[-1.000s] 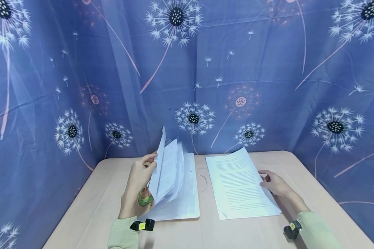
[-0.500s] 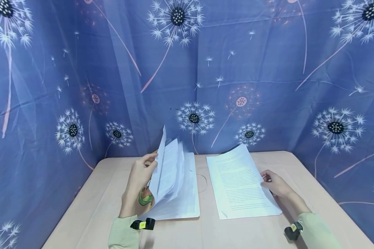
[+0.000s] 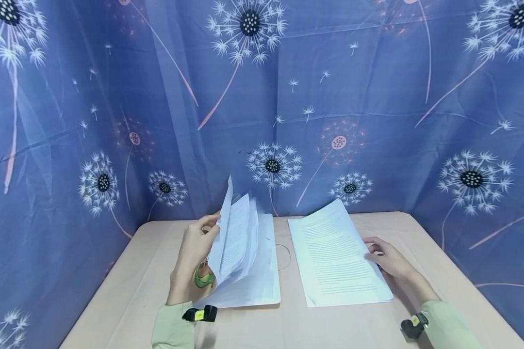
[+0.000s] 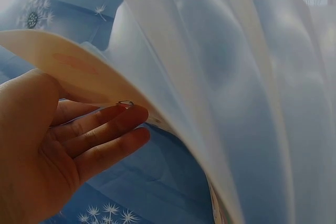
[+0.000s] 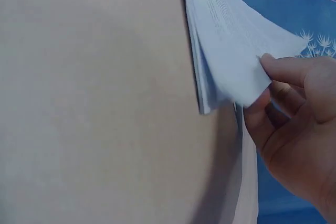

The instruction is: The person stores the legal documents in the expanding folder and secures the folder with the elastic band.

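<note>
On the left lies a folder (image 3: 268, 271) with a picture on its cover (image 3: 205, 276) and printed pages in clear pockets (image 4: 226, 61). My left hand (image 3: 196, 245) grips its raised cover and front leaves by the outer edge, the pages fanned upright. In the left wrist view, the thumb is behind the cover and the fingers curl at its edge. To the right is a stack of printed sheets (image 3: 336, 261). My right hand (image 3: 390, 259) pinches the right edge of its upper sheets between thumb and fingers; in the right wrist view the lower sheets (image 5: 202, 90) stay beneath, apart.
Both lie on a pale table (image 3: 284, 329), with a strip of tabletop between them carrying a faint round mark (image 3: 284, 257). A blue curtain (image 3: 218, 145) with dandelion prints stands around the back and sides. Each wrist wears a small black camera (image 3: 201, 314).
The far corner of the right-hand sheets has risen slightly, and the right hand has shifted only a little. The left hand and the folder stay as they were.
</note>
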`<state>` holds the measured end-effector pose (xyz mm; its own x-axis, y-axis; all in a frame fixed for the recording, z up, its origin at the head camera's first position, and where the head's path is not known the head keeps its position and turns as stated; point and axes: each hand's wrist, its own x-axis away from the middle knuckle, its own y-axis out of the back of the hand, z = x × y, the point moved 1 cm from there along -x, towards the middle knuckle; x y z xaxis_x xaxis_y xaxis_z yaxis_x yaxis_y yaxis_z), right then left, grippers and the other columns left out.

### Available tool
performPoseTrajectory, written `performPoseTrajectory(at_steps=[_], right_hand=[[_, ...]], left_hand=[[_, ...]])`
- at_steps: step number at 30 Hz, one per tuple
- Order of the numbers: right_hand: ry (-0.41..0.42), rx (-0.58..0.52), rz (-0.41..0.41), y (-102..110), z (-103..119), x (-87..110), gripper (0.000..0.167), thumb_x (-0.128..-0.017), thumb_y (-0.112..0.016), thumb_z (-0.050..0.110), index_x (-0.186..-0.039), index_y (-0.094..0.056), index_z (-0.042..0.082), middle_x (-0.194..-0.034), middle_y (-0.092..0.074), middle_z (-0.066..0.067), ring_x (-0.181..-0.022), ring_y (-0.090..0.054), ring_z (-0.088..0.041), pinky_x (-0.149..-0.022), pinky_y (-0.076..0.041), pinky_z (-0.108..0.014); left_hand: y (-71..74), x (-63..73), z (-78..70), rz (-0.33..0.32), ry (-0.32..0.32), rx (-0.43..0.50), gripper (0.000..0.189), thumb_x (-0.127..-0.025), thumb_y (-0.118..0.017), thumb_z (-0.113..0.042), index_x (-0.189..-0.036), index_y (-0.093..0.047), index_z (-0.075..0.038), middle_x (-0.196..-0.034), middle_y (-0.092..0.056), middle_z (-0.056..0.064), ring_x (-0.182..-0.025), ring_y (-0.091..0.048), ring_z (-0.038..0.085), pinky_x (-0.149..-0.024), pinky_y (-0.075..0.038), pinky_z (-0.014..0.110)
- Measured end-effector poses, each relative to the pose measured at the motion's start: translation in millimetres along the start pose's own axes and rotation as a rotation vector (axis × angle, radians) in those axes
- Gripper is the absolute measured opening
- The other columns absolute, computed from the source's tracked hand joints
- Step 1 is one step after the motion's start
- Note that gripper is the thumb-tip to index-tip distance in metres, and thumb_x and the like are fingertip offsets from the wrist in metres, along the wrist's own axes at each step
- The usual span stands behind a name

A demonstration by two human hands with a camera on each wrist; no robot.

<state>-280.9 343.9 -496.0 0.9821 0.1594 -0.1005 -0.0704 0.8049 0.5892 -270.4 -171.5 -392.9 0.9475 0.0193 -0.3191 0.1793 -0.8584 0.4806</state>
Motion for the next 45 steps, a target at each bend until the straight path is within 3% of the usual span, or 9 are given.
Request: performPoseTrajectory(at_steps=[8,14,23,29,45], right_hand=[[0.041,-0.068,-0.039,6.9,-3.0,2.4,0.051,-0.096,-0.062,0.010,-0.141,-0.044,-0.007,-0.099,-0.063,-0.019,-0.078,-0.063,-0.008,-0.064,-0.055,-0.027],[0.094,-0.135,-0.050,13.5,-1.1,5.9,0.051,-0.097,-0.061,0.010,-0.141,-0.044,-0.009,-0.098,-0.063,-0.022,-0.077,-0.065,-0.008,-0.063,-0.056,-0.028],[0.057,-0.178,-0.050,20.0,5.0,8.6,0.054,-0.098,-0.061,0.013,-0.143,-0.041,-0.009,-0.096,-0.064,-0.011,-0.076,-0.065,-0.009,-0.065,-0.056,-0.028],[0.053,-0.269,-0.026,21.9,8.1,9.2,0.058,-0.098,-0.060,0.012,-0.144,-0.035,-0.011,-0.094,-0.065,-0.007,-0.074,-0.069,-0.012,-0.062,-0.058,-0.033],[0.079,-0.315,-0.015,22.9,25.8,5.5,0.057,-0.100,-0.058,0.014,-0.146,-0.033,-0.010,-0.094,-0.065,-0.001,-0.075,-0.068,-0.012,-0.062,-0.058,-0.031]], left_hand=[[-0.3,0.5,-0.6,-0.006,-0.001,0.012,0.033,-0.097,-0.053,-0.023,-0.127,-0.067,-0.022,-0.109,-0.066,0.006,-0.048,-0.044,0.017,-0.040,-0.036,0.027],[-0.5,-0.4,1.3,-0.005,0.005,0.003,0.034,-0.096,-0.054,-0.023,-0.127,-0.067,-0.023,-0.110,-0.066,0.007,-0.053,-0.048,0.018,-0.043,-0.039,0.028],[-0.3,-0.1,-0.3,-0.015,0.002,-0.002,0.033,-0.096,-0.054,-0.023,-0.127,-0.067,-0.022,-0.109,-0.067,0.007,-0.053,-0.049,0.019,-0.043,-0.039,0.027],[-0.4,-0.6,0.1,-0.017,-0.001,-0.010,0.033,-0.096,-0.054,-0.023,-0.126,-0.068,-0.021,-0.110,-0.067,0.007,-0.059,-0.053,0.019,-0.044,-0.040,0.027],[0.5,0.8,-2.1,-0.004,0.004,0.009,0.033,-0.097,-0.053,-0.022,-0.127,-0.067,-0.021,-0.107,-0.067,0.006,-0.044,-0.040,0.013,-0.040,-0.035,0.026]])
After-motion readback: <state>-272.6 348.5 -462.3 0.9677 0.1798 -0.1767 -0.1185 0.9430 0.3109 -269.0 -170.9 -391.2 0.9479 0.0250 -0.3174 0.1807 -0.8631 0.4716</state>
